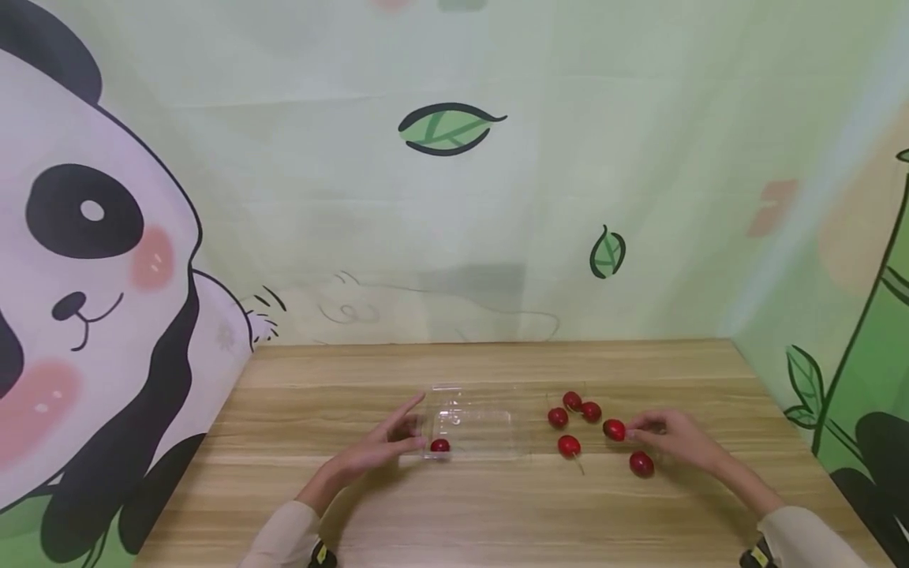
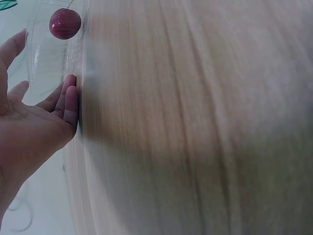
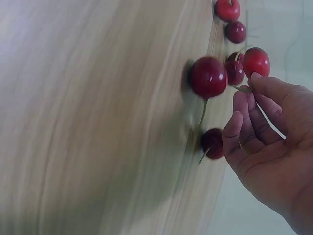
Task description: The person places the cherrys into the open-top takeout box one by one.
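Observation:
A clear plastic box (image 1: 477, 430) sits on the table with one cherry (image 1: 440, 446) at its near left corner. At the left end of this box, my left hand (image 1: 383, 439) touches it, thumb at the near corner and index finger stretched toward the far one. The left wrist view shows the same cherry (image 2: 65, 24) through the clear wall, above the spread fingers. Between thumb and fingertips, my right hand (image 1: 675, 438) pinches a red cherry (image 3: 257, 62), its stem by the fingers. A darker cherry (image 1: 641, 464) lies just nearer than that hand.
Several loose cherries lie between the box and my right hand, among them a far cherry (image 1: 572, 401) and a near cherry (image 1: 569, 446) with its stem pointing forward. Behind the wooden table (image 1: 497, 513) hangs a printed panda backdrop (image 1: 341, 197).

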Available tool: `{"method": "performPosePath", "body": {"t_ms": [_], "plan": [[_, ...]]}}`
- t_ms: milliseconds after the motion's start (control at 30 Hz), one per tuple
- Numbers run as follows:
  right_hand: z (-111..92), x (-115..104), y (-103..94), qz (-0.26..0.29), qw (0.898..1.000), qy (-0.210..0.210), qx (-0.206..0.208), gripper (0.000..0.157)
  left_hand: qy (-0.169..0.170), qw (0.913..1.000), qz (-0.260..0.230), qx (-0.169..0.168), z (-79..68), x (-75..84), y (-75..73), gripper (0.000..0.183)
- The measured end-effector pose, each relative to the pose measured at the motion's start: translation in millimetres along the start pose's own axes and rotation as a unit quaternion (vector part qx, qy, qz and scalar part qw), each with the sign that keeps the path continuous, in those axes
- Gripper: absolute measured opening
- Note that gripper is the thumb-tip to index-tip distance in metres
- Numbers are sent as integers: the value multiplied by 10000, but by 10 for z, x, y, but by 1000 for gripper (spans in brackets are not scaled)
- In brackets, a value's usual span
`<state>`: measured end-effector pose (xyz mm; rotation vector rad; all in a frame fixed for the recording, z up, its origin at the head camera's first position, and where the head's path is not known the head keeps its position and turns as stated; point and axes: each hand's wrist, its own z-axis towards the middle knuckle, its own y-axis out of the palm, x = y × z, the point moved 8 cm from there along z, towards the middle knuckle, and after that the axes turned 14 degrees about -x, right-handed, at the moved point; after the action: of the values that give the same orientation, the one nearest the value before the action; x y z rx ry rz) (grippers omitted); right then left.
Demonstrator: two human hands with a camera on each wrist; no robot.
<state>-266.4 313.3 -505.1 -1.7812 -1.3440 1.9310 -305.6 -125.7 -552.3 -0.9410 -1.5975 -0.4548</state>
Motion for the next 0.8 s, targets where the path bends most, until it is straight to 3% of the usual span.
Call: {"method": "performPosePath", "body": {"t_ms": [800], "plan": [[458,-466,209,9,9982,-250,554,14,6,10000,43,61,-3,-17,-8,82]]}}
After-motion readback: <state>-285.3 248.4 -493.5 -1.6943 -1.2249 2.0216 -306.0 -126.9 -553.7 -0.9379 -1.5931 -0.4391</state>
